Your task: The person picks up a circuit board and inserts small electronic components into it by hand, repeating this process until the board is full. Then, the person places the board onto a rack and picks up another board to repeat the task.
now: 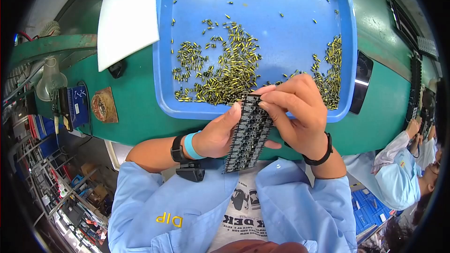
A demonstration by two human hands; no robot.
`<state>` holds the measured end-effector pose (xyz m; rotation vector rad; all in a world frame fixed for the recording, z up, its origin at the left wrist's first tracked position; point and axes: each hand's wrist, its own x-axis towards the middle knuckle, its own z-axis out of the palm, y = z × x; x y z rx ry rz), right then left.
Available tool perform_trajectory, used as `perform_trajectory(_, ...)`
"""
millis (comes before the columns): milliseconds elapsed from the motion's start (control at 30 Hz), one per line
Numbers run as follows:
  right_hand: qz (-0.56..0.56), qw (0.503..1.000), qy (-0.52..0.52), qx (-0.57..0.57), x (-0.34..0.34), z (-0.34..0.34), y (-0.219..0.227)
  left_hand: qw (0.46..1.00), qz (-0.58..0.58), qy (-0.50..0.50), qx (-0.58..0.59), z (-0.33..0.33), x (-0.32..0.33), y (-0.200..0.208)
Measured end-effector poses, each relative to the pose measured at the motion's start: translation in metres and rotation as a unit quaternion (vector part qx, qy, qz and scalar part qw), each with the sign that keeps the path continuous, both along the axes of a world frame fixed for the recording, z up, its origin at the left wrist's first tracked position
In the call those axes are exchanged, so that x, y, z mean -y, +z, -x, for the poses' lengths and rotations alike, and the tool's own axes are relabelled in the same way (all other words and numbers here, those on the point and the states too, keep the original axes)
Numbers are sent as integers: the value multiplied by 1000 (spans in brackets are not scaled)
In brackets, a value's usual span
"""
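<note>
A long dark circuit board panel [248, 136], crowded with rows of small parts, slants in front of my chest. My left hand [216, 135] grips it along its left side, thumb on the face and other fingers behind. At the panel's upper end, my right hand [302, 112] is closed, with thumb and index finger pinched together over the corner. Whatever sits between those fingertips is hidden. Just beyond both hands lies a blue plastic tray [161, 77], holding many small black-and-yellow capacitors [234, 63] with wire leads, heaped at its near left and right side.
A white foam sheet [129, 16] overlaps the tray's left edge. Right of the tray lies a black phone [362, 82] on the green table [136, 122]. A tape roll [104, 105] and a blue box [78, 105] stand at left. A co-worker [398, 173] sits at right.
</note>
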<state>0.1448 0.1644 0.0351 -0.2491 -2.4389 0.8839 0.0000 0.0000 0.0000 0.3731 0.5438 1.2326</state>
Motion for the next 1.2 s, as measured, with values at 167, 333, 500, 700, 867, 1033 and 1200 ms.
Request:
perform_trajectory(167, 222, 974, -50, -9, 3, 3, -1, 974, 63, 31, 216, -4, 1, -1)
perform_trajectory(333, 335, 939, -78, -22, 6, 4, -13, 965, 62, 11, 255, -1, 2, -2)
perform_trajectory(500, 350, 936, -24, 38, 4, 1, -12, 976, 80, -5, 203, 0, 3, 1)
perform_trajectory(700, 500, 864, -19, 54, 10, 4, -6, 969, 37, 13, 245, -3, 6, -12)
perform_trajectory(867, 612, 789, -23, 47, 11, 5, -3, 970, 32, 22, 239, -4, 7, -15)
perform_trajectory(1033, 634, 773, -18, 29, 15, 4, -9, 974, 17, 36, 223, -5, 6, -10)
perform_trajectory(1200, 676, 733, -26, 70, 9, 6, -3, 979, 38, 17, 197, -1, 3, -10)
